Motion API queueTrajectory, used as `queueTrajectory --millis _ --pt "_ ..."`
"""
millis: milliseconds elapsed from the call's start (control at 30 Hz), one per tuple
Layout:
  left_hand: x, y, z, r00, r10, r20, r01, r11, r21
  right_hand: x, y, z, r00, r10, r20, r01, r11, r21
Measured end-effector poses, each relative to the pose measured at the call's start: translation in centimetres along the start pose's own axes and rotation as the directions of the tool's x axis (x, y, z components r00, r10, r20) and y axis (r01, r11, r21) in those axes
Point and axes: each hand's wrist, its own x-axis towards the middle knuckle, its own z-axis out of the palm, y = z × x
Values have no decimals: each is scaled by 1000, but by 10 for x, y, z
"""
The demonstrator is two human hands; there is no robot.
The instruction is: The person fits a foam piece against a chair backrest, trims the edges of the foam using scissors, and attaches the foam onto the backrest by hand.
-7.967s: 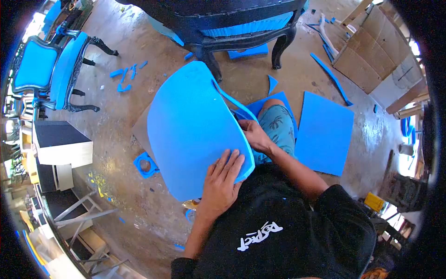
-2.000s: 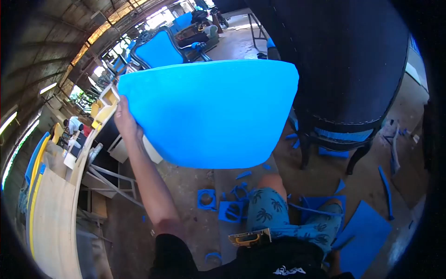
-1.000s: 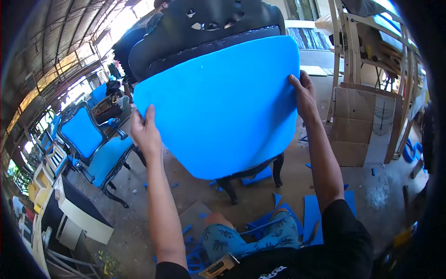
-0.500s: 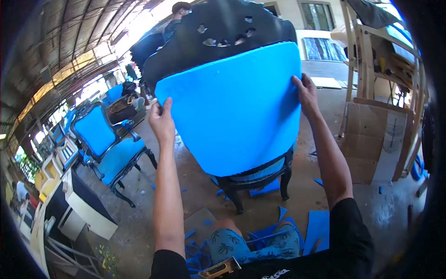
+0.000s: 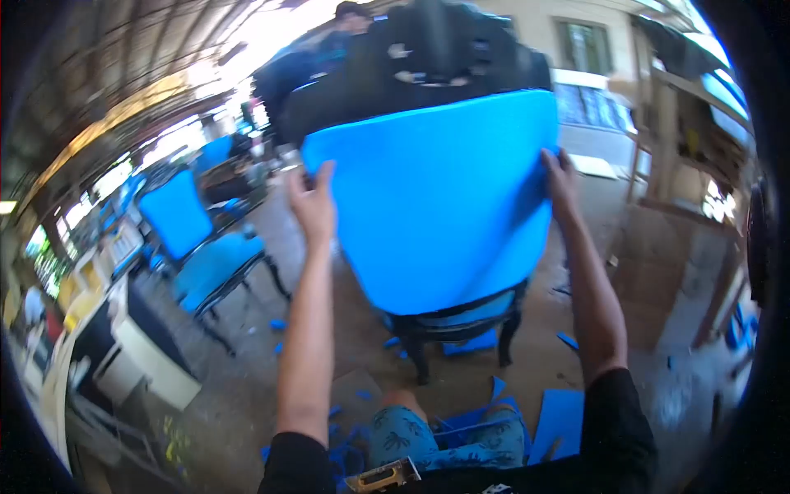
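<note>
A large blue foam sheet (image 5: 444, 198) covers the back of a dark carved chair (image 5: 444, 49). My left hand (image 5: 313, 206) is at the sheet's left edge, thumb on its face and fingers around the side. On the opposite edge, my right hand (image 5: 561, 185) pinches the sheet, its thumb lying on the face. The fingertips of both hands are partly hidden behind the edge. Below the sheet show the chair's seat frame and dark legs.
Another blue-padded armchair (image 5: 214, 263) stands at left, near cream-coloured boards (image 5: 152, 362). Blue offcuts (image 5: 559, 420) lie on the floor by my legs. A cardboard sheet (image 5: 658, 280) leans against a wooden rack at right. A person (image 5: 350, 25) is behind the chair.
The view has swung slightly left and blurred, so the chair sits further right in it. Both hands stay at the sheet's side edges; the left thumb lies a little further onto its face.
</note>
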Motion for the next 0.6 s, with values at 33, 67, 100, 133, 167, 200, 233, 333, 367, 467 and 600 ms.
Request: queueTrajectory --millis 33,67,100,133,167,200,233,333,367,467,600 --pt "1 -7 4 1000 -14 13 15 997 -77 1 7 0 999 -15 -28 15 1000 -15" --pt "2 -9 9 1000 18 17 -14 983 -185 -7 -7 4 997 -75 -31 76 997 24" --pt "2 -9 13 999 23 37 -14 972 -233 -5 -2 1 998 -60 -17 61 997 55" --pt "-1 0 15 1000 7 1 -7 975 -220 -1 3 2 999 -45 9 44 994 96" --pt "-1 3 16 999 35 0 -34 981 -191 -3 -1 5 999 -34 -4 34 992 119" --pt "-2 6 17 998 61 -2 -61 985 -160 -6 -8 6 1000 -23 -14 25 989 143" --pt "-5 16 19 997 71 10 -68 982 -174 -9 -13 7 998 -29 -56 36 993 116" --pt "-9 30 23 973 232 -3 -232 972 50 -4 -11 7 999 -1 -40 6 990 144" --pt "-5 24 23 969 247 11 -247 967 63 -4 -9 8 998 -18 -68 27 991 128" --pt "-3 16 26 956 294 19 -294 952 87 -4 -14 3 999 -12 -39 14 998 67" --pt "-3 24 25 972 234 7 -233 967 106 1 -12 5 997 38 -60 -33 997 76"
